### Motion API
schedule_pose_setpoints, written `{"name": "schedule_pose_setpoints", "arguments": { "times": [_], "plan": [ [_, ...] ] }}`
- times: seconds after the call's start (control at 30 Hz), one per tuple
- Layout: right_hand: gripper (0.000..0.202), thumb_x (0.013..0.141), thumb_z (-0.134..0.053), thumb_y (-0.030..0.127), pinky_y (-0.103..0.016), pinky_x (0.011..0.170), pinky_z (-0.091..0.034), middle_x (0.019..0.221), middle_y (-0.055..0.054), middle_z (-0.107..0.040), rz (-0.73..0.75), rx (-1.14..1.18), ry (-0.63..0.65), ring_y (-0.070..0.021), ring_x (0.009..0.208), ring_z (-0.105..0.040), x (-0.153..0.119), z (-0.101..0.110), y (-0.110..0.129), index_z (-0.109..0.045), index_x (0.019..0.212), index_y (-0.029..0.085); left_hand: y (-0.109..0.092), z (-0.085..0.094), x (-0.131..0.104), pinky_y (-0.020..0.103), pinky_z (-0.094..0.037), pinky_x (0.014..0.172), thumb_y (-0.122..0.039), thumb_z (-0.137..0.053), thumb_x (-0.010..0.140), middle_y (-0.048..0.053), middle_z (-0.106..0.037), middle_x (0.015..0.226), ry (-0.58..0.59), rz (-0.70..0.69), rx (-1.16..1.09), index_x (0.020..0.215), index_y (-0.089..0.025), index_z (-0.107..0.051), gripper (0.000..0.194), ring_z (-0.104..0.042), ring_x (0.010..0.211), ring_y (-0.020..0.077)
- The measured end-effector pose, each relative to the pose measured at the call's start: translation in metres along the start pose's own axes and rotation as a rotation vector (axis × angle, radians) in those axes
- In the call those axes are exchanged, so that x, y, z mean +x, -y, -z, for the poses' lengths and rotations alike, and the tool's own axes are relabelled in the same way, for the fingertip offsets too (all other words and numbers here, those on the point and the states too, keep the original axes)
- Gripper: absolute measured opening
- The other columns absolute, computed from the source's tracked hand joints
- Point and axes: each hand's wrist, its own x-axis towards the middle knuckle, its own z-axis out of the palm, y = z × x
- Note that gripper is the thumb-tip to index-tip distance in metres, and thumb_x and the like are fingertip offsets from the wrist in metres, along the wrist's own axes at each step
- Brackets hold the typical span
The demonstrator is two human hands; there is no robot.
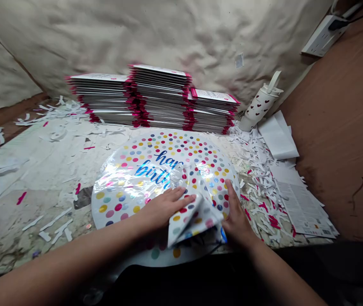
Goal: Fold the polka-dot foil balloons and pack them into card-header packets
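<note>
A round flat foil balloon (130, 199) with coloured dots and shiny blue "happy birthday" lettering lies in front of me, partly over the table's near edge. On top of it is a folded dotted foil balloon (197, 221), its layers loose and raised at the near side. My left hand (165, 206) lies across the folded balloon's left side, fingers stretched out and pressing down. Against its right edge rests my right hand (237, 216), one finger extended forward along the flat balloon; its other fingers are partly hidden.
Stacks of pink-edged flat packets (160, 97) stand along the back wall. Right of them is a white tumbler with hearts (261, 106). Paper scraps (261, 182) litter both sides, beside printed sheets (305, 204). A power strip (323, 36) hangs upper right.
</note>
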Motion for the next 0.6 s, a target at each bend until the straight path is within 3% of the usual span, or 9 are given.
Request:
{"name": "schedule_pose_setpoints", "arguments": {
  "times": [0.03,0.13,0.2,0.27,0.33,0.4,0.43,0.53,0.6],
  "plan": [
    [0.088,0.078,-0.053,0.017,-0.047,0.104,-0.031,0.149,-0.013,-0.012,0.062,0.000,0.012,-0.0264,0.135,-0.016,0.001,0.000,-0.004,0.006,0.143,0.018,-0.001,-0.004,0.000,0.045,-0.025,0.105,-0.029,-0.046,0.085,0.005,-0.024,0.147,0.024,-0.056,0.014,0.135,-0.036,-0.033,0.052,-0.023,0.132,0.0287],
    [0.075,0.080,-0.047,0.008,-0.054,0.105,-0.024,0.145,-0.013,-0.027,0.453,-0.063,0.065,-0.0271,0.135,-0.018,0.009,0.002,-0.005,-0.008,0.143,0.021,-0.006,-0.015,0.000,0.051,-0.022,0.104,-0.022,-0.049,0.082,0.008,-0.013,0.149,0.066,-0.165,0.129,0.137,-0.036,-0.028,0.060,-0.014,0.134,0.0332],
    [0.058,0.084,-0.044,0.007,-0.051,0.104,-0.026,0.133,-0.010,-0.047,0.638,-0.096,0.204,-0.0246,0.129,-0.033,0.015,0.006,-0.001,-0.030,0.138,0.023,-0.007,-0.019,-0.002,0.052,-0.023,0.104,-0.019,-0.052,0.079,0.014,-0.016,0.148,0.054,-0.204,0.182,0.138,-0.026,-0.030,0.063,-0.016,0.133,0.0348],
    [0.040,0.085,-0.047,0.013,-0.043,0.101,-0.035,0.118,-0.007,-0.061,0.649,-0.047,0.353,-0.0214,0.117,-0.049,0.021,0.011,0.001,-0.051,0.123,0.022,-0.006,-0.022,-0.008,0.051,-0.028,0.102,-0.016,-0.049,0.079,0.019,-0.029,0.142,0.007,-0.247,0.215,0.135,-0.015,-0.037,0.057,-0.025,0.131,0.0346],
    [0.029,0.083,-0.051,0.018,-0.037,0.093,-0.042,0.109,-0.006,-0.066,0.506,0.073,0.447,-0.0197,0.105,-0.059,0.026,0.016,0.002,-0.062,0.109,0.022,-0.005,-0.020,-0.014,0.047,-0.035,0.099,-0.012,-0.042,0.082,0.019,-0.048,0.130,-0.079,-0.291,0.189,0.127,-0.011,-0.048,0.045,-0.041,0.122,0.0307],
    [0.022,0.078,-0.056,0.022,-0.033,0.085,-0.047,0.101,-0.004,-0.069,0.216,0.219,0.525,-0.0197,0.096,-0.063,0.033,0.018,0.001,-0.067,0.097,0.023,-0.005,-0.014,-0.016,0.039,-0.043,0.092,-0.012,-0.039,0.084,0.014,-0.062,0.113,-0.172,-0.266,0.069,0.114,-0.014,-0.059,0.036,-0.055,0.107,0.0247],
    [0.018,0.077,-0.057,0.022,-0.031,0.079,-0.049,0.094,-0.003,-0.071,0.035,0.282,0.554,-0.0197,0.090,-0.065,0.037,0.018,0.000,-0.068,0.091,0.022,-0.005,-0.008,-0.014,0.035,-0.046,0.086,-0.015,-0.040,0.084,0.011,-0.066,0.104,-0.188,-0.190,-0.030,0.105,-0.017,-0.064,0.032,-0.059,0.098,0.0220],
    [0.019,0.082,-0.049,0.027,-0.026,0.054,-0.051,0.067,-0.002,-0.068,-0.400,0.355,0.549,-0.0171,0.060,-0.065,0.055,0.012,-0.005,-0.065,0.078,0.017,-0.005,0.012,0.002,0.024,-0.048,0.063,-0.033,-0.046,0.080,0.002,-0.068,0.074,-0.078,0.297,-0.405,0.075,-0.020,-0.065,0.023,-0.062,0.072,0.0176],
    [0.028,0.088,-0.039,0.031,-0.026,0.044,-0.048,0.056,-0.002,-0.063,-0.509,0.306,0.487,-0.0154,0.046,-0.059,0.067,0.007,-0.006,-0.061,0.081,0.015,-0.005,0.023,0.020,0.021,-0.044,0.049,-0.042,-0.048,0.077,0.000,-0.064,0.060,0.042,0.557,-0.576,0.065,-0.019,-0.059,0.029,-0.060,0.057,0.0158]
  ]
}}
